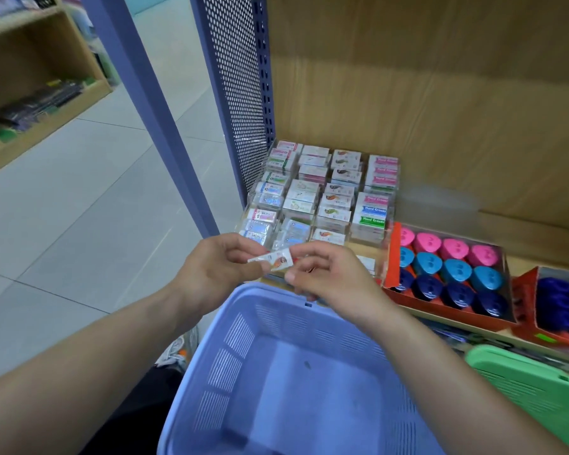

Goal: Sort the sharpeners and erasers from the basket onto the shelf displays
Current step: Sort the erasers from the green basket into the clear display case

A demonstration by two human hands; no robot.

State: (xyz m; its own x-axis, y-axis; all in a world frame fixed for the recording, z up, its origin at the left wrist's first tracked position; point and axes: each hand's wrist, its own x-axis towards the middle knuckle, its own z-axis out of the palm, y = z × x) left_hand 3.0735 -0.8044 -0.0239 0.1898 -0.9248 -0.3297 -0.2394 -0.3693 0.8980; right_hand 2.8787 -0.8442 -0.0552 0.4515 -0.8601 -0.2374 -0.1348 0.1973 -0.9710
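Observation:
A small white eraser with an orange print sits between my two hands above the far rim of the blue basket. My left hand pinches its left end, and my right hand pinches its right end with curled fingers. Just behind my hands stands a clear stepped display filled with several rows of packaged erasers. To its right an orange box holds pink, light blue and dark blue sharpeners. The basket's floor shows no items.
A second orange box with dark blue sharpeners sits at the far right. A green basket lies below it. A perforated blue shelf upright flanks the display; tiled floor and another wooden shelf lie to the left.

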